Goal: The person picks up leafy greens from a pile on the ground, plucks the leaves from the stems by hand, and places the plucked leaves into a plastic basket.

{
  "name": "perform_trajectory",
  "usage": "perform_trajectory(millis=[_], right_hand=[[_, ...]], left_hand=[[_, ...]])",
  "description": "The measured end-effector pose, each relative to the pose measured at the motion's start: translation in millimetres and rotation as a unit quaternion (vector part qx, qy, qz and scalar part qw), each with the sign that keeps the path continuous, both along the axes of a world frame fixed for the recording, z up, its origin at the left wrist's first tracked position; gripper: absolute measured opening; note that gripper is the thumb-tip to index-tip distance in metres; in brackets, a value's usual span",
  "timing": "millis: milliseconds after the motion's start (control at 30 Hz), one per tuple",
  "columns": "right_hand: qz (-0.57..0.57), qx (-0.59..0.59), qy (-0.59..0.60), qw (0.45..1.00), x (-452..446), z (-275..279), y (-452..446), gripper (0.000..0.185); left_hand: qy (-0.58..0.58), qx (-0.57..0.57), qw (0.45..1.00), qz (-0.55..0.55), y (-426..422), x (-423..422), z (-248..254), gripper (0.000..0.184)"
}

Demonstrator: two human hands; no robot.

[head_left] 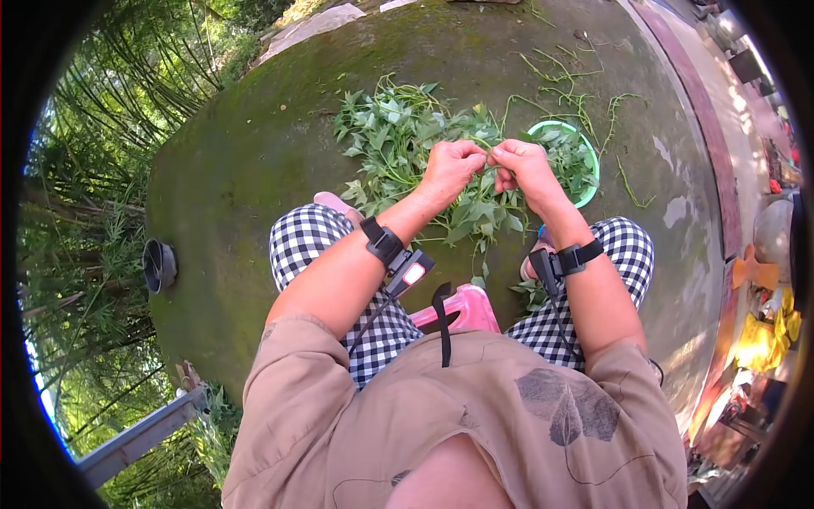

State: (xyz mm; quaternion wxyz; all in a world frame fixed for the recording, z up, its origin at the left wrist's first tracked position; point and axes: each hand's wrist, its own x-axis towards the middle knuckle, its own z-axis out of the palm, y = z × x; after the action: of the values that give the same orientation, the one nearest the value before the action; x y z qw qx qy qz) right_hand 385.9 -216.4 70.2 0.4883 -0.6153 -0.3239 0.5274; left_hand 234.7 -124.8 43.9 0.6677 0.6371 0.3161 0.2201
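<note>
My left hand (pixel 450 172) and my right hand (pixel 524 167) meet over the heap of leafy greens (pixel 394 127), fingertips almost touching. Both pinch a thin green leafy stem (pixel 482 146), partly hidden by the fingers. The greens have pointed leaves on long vines and lie loose on the ground between my feet. Just right of my right hand stands a light green basin (pixel 591 180) with picked leaves inside. Bare stripped stems (pixel 566 78) are scattered on the ground beyond the basin.
I sit on a pink plastic stool (pixel 475 307) on mossy concrete (pixel 229 161). A dark bucket (pixel 158 265) lies at the left beside bamboo-like plants (pixel 102 170). Household items, including a yellow bag (pixel 763 341), line the right edge.
</note>
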Motion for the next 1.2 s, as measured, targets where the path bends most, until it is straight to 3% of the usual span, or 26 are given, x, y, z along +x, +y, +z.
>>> perform_trajectory(millis=[233, 300, 500, 633, 833, 933, 1000, 1100, 1200], right_hand=[[0.037, 0.016, -0.134, 0.99, -1.1, -4.0, -2.3, 0.023], [0.049, 0.029, -0.218, 0.974, -3.0, 0.8, -4.4, 0.023], [0.056, 0.017, -0.309, 0.949, 0.3, -8.1, -3.5, 0.025], [0.054, 0.005, -0.299, 0.953, -2.3, -4.4, -3.8, 0.025], [0.052, 0.026, -0.322, 0.945, -12.1, -8.5, -4.4, 0.023], [0.04, 0.049, -0.33, 0.942, -16.9, -7.1, -3.9, 0.023], [0.036, 0.038, -0.321, 0.946, -17.5, -11.5, -4.2, 0.021], [-0.012, 0.04, -0.092, 0.995, -13.8, -21.0, -3.8, 0.014], [-0.066, 0.009, 0.028, 0.997, -5.3, -20.1, -5.3, 0.008]], left_hand=[[0.03, 0.281, 0.959, 0.009, -4.9, 0.7, -8.9, 0.015], [0.053, 0.278, 0.959, 0.03, -1.4, -1.2, -7.1, 0.014], [0.027, 0.264, 0.963, 0.043, -1.2, 2.2, -3.9, 0.013], [0.034, 0.256, 0.965, 0.04, 0.0, 3.5, -7.9, 0.012], [0.044, 0.409, 0.91, 0.043, -3.1, 2.6, -13.4, 0.014], [0.014, 0.182, 0.979, 0.093, -4.8, 0.0, -7.2, 0.014], [0.012, -0.044, 0.986, 0.159, 6.0, -4.2, 2.4, 0.013], [-0.026, -0.067, 0.985, 0.16, 18.8, -8.1, 12.7, 0.013], [-0.057, -0.081, 0.978, 0.184, 26.6, -11.4, 11.5, 0.013]])
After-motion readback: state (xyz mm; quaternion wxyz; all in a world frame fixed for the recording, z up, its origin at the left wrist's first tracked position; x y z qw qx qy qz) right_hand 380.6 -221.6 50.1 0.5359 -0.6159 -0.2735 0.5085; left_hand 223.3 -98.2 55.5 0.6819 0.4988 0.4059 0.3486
